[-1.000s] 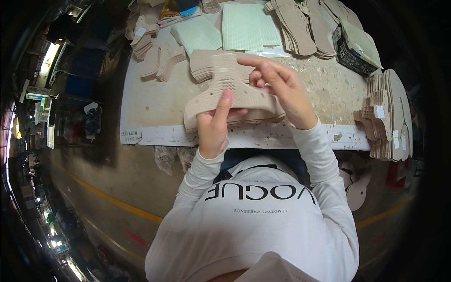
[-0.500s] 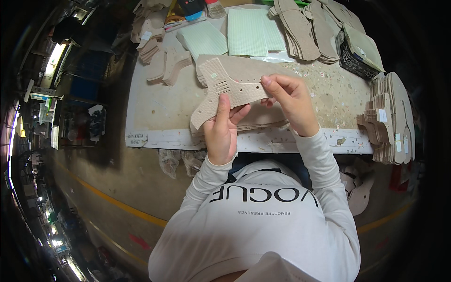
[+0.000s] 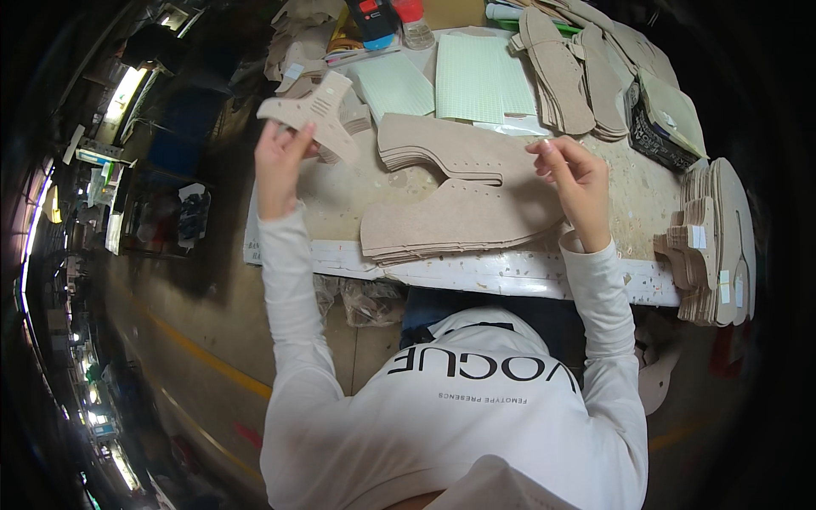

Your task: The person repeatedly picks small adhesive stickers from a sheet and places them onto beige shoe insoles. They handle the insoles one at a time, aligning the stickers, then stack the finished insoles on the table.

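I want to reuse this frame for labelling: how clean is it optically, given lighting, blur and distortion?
Head view: strong fisheye, the table edge bows and corners go black; the bench is evenly lit, the left aisle dim with glaring lamps; the left hand, holding a tan cut piece, looks sharp.

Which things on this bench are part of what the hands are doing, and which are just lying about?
In hand:
left hand holding up a tan cut piece
right hand over the stack of tan cut pieces

Lying about:
pale green sheets
sole-shaped stacks
bottle with red cap
side stack
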